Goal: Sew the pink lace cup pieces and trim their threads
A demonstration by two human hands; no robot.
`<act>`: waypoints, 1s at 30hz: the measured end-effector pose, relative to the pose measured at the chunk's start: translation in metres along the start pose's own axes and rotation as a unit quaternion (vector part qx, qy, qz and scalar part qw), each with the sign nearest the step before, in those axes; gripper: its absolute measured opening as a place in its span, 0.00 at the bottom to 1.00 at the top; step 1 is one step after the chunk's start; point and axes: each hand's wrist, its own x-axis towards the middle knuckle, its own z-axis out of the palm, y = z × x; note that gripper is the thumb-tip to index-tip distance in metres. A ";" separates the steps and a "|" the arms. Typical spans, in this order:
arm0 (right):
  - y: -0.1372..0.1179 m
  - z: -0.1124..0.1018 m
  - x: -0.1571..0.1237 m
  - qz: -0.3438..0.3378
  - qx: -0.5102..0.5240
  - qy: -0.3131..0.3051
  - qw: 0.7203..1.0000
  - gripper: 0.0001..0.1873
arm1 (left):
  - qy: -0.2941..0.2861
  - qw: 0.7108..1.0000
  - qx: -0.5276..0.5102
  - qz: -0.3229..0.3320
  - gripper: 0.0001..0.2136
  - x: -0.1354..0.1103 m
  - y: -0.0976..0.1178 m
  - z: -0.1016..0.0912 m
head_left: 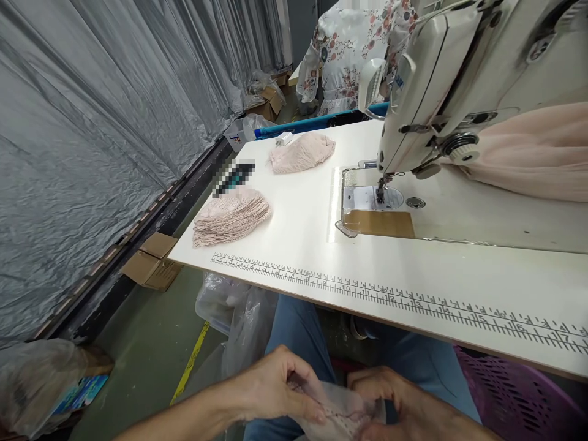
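Sheer pink fabric piece (342, 407) sits pinched between the left hand (275, 389) and right hand (395, 401), each grip clamped on it, low over the lap, below the table (413, 269) edge, near the sewing machine (459, 79).

sheer pink cloth piece (342, 409) | smooth white table (413, 269) | glossy machine (459, 73)

The sheer cloth (342, 411) runs off the bottom edge, its lower part unseen. The right hand (404, 407) is cut off there too. A pixelated patch (234, 176) hides something near the bench's (303, 239) left edge.
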 end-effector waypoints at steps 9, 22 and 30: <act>0.015 -0.003 0.004 -0.019 0.050 -0.028 0.998 0.24 | -0.022 0.999 0.019 0.033 0.29 -0.001 -0.005 -0.004; 0.030 0.008 0.000 0.030 0.045 -0.003 0.999 0.22 | -0.004 0.998 -0.063 0.021 0.24 0.001 -0.011 0.003; 0.029 0.006 -0.001 -0.028 0.027 0.037 0.999 0.17 | -0.001 0.994 -0.110 0.006 0.24 -0.003 -0.012 0.001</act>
